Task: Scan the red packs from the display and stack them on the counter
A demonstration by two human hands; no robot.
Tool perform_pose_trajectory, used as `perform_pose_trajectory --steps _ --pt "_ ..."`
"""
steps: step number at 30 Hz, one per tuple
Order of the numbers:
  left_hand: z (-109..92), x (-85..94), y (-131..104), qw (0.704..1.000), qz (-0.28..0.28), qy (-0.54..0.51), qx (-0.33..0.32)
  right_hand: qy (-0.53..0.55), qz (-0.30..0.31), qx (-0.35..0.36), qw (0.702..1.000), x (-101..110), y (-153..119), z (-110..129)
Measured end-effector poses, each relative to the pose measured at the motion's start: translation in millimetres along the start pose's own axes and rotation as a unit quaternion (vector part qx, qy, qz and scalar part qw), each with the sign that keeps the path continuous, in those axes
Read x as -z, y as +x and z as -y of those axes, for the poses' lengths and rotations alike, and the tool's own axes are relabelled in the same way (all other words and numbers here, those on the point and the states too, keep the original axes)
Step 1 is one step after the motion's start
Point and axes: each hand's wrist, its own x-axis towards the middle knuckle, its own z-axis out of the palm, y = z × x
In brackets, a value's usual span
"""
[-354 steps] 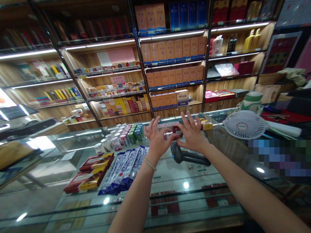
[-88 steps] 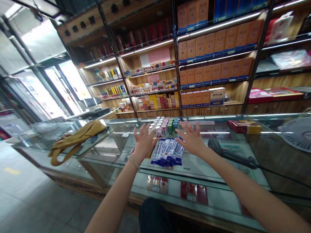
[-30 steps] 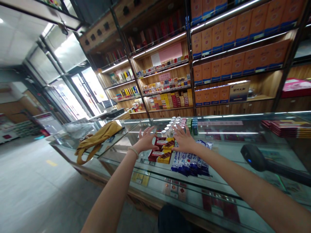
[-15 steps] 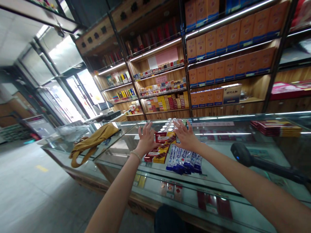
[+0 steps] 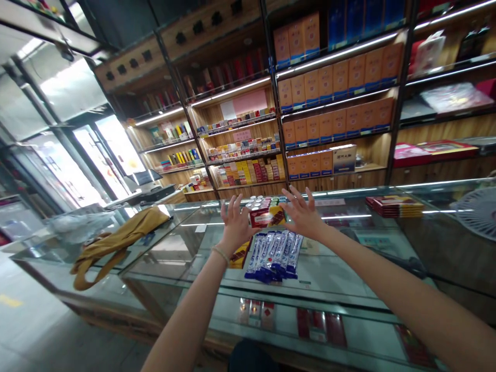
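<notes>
A red-and-yellow chocolate box (image 5: pixel 266 217) is held between my two hands, its broad face turned toward me. My left hand (image 5: pixel 234 223) has its thumb and index finger at the box's left end, with the other fingers raised. At the right end, my right hand (image 5: pixel 303 216) pinches with thumb and index finger, the rest spread upward. Another chocolate box (image 5: pixel 239 256) lies on the glass counter, partly hidden by my left hand and wrist. Just below the held box, several blue-and-white snack sachets (image 5: pixel 273 256) lie fanned out. Small containers with white lids (image 5: pixel 256 200) stand behind it.
The glass display counter (image 5: pixel 329 268) runs across in front of me. A mustard cloth bag (image 5: pixel 124 240) lies on its left part. A stack of chocolate boxes (image 5: pixel 394 206) and a white fan-like grille (image 5: pixel 478 212) are to the right. Stocked shelves (image 5: pixel 337 132) line the back.
The upper chocolate box has come up between my hands and faces me more. My view has turned right, so the counter and shelves appear shifted left.
</notes>
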Motion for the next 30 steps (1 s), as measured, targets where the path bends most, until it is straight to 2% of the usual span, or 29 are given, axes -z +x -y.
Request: perform_pose_trajectory --steps 8,17,23,30 --pt "-54 -1.2 33 0.999 -0.013 -0.021 -0.021 -0.043 -0.001 -0.047 0.998 36 -27 -45" --pt "-110 -9.8 57 0.997 -0.035 -0.067 -0.036 -0.078 0.000 -0.083 0.993 66 -59 -91" --pt "-140 -15.0 67 0.994 -0.036 -0.093 -0.045 -0.092 0.009 -0.098 0.991 79 -78 -117" --pt "-171 -25.5 84 0.991 -0.037 -0.126 0.006 -0.097 0.017 -0.126 0.987 82 -86 -144"
